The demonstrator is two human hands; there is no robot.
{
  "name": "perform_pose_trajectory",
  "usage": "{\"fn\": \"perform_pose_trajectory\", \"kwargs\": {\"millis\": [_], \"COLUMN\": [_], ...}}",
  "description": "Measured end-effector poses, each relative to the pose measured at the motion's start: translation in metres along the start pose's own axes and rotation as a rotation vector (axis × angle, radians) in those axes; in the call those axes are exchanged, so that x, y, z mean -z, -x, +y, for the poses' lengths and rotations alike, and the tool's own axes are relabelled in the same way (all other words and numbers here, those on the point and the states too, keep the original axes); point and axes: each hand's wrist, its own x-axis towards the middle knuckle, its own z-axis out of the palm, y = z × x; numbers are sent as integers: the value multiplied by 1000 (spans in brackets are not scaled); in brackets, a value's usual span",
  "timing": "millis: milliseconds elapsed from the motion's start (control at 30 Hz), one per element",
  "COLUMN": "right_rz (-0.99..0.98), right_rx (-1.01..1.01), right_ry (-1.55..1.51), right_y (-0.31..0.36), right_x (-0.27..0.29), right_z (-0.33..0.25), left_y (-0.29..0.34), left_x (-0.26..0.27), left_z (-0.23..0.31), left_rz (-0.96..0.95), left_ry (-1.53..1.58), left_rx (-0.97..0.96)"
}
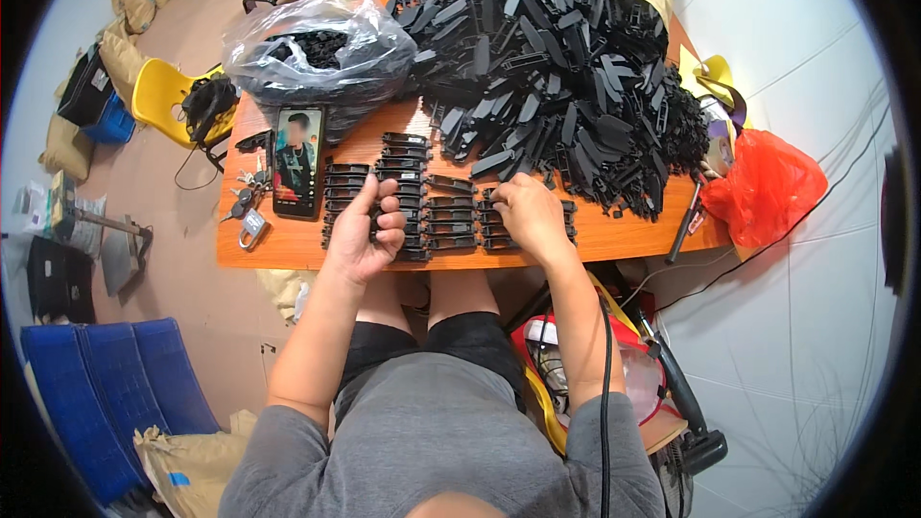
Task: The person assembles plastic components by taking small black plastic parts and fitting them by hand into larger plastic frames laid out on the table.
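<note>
Several columns of slim black plastic parts [451,214] lie stacked side by side along the near edge of the orange table. Over the left columns is my left hand [365,240], palm turned up, its fingers curled in and its thumb raised; a dark bit shows by the fingers, too small to name. My right hand [530,218] reaches down over the right columns with thumb and fingers pinched together. Its fingertips hide whatever they grip. Beyond both hands rises a big heap of loose black plastic parts [547,67].
A clear plastic bag [321,48] of small black pieces stands left of the heap. Near it lie a phone [297,163], keys [245,200] and a padlock [252,228]. A red plastic bag [767,187] hangs at the right edge, beside a black-handled tool [683,228].
</note>
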Motion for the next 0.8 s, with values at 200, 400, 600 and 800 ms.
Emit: {"fn": "perform_pose_trajectory", "kwargs": {"millis": [200,400,600,800], "right_rz": [-11,-22,143,267], "right_rx": [23,80,156,281], "right_ry": [145,192,-26,-470], "right_y": [-3,-5,1,14], "right_x": [-12,-17,-3,9], "right_z": [5,7,1,-18], "left_y": [0,0,-3,-20], "left_x": [3,-2,-11,-40], "left_z": [-10,-16,-32,-67], "left_rz": [60,95,127,75], "left_ry": [-15,-44,-178,-401], "left_rx": [20,13,81,281]}}
